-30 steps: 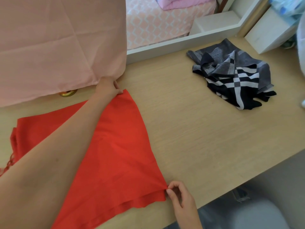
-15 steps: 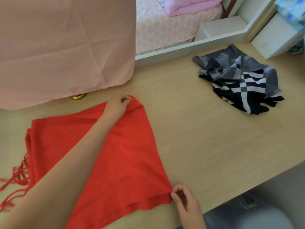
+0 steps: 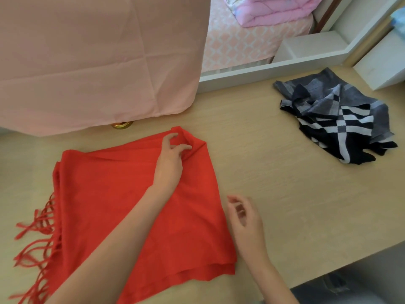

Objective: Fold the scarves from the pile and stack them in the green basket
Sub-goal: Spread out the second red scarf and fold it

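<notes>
Left arm is bare and reaches forward on a diagonal from bottom-left, wrist straight. Left hand (image 3: 169, 163) is back-up, thumb and index curled round a raised fold at the far corner of the red fringed fabric scarf (image 3: 105, 194). Right forearm is bare, coming in from the bottom edge. Right hand (image 3: 246, 224) has palm turned left, fingers loosely curled and apart, gripping nothing, just beside the scarf's right edge.

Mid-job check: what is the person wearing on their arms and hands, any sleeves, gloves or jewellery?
Nothing that shows. The left hand and left forearm are bare to the frame edge: no sleeve, glove, watch or ring. The right hand and right forearm are likewise uncovered; that hand is slightly blurred, so a thin ring cannot be ruled out.
</notes>
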A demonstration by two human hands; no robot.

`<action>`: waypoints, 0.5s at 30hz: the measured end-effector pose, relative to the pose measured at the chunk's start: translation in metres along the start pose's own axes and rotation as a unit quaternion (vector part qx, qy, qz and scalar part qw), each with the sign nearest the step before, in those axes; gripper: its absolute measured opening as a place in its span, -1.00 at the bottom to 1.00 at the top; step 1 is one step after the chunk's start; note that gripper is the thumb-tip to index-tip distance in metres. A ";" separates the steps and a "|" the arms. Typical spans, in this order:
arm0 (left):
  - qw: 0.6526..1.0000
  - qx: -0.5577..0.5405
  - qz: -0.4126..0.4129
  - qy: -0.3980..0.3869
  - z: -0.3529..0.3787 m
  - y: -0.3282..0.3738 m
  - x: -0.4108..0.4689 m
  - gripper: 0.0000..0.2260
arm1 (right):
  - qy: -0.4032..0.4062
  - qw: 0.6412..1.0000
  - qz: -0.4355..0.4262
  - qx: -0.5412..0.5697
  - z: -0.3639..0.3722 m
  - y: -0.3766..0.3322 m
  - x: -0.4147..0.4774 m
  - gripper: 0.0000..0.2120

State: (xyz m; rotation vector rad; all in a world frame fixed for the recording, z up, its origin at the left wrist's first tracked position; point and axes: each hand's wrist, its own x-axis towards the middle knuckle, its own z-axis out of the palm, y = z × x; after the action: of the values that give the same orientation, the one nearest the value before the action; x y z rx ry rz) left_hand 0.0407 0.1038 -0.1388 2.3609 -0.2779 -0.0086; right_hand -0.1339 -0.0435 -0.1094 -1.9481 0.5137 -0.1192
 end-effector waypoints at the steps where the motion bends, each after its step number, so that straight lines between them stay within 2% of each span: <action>1: 1.000 -0.013 -0.019 0.007 -0.003 -0.001 0.002 -0.71 | -0.010 1.000 -0.015 -0.004 0.012 -0.010 0.025 -0.80; 5: 0.995 -0.050 -0.085 0.006 -0.010 -0.003 0.009 -0.78 | -0.058 0.997 -0.034 -0.047 0.060 -0.035 0.117 -0.59; 8: 0.991 -0.077 -0.112 -0.008 -0.009 -0.006 0.015 -0.82 | -0.072 0.990 -0.021 -0.121 0.081 -0.045 0.158 -0.56; 10: 0.988 -0.093 -0.123 0.007 -0.009 -0.008 0.018 -0.82 | -0.059 0.982 -0.009 -0.179 0.088 -0.046 0.174 -0.60; 12: 0.987 -0.096 -0.124 0.022 -0.010 -0.010 0.022 -0.83 | -0.058 0.976 -0.003 -0.210 0.091 -0.046 0.184 -0.75; 15: 0.989 -0.069 -0.128 0.025 -0.013 -0.013 0.032 -0.77 | -0.038 0.984 0.008 -0.176 0.090 -0.046 0.186 -0.87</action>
State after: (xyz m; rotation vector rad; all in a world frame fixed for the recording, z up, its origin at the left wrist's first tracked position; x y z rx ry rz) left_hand 0.0756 0.1156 -0.1357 2.2399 0.0496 -0.0879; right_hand 0.0755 -0.0265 -0.1344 -2.2816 0.5272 0.0611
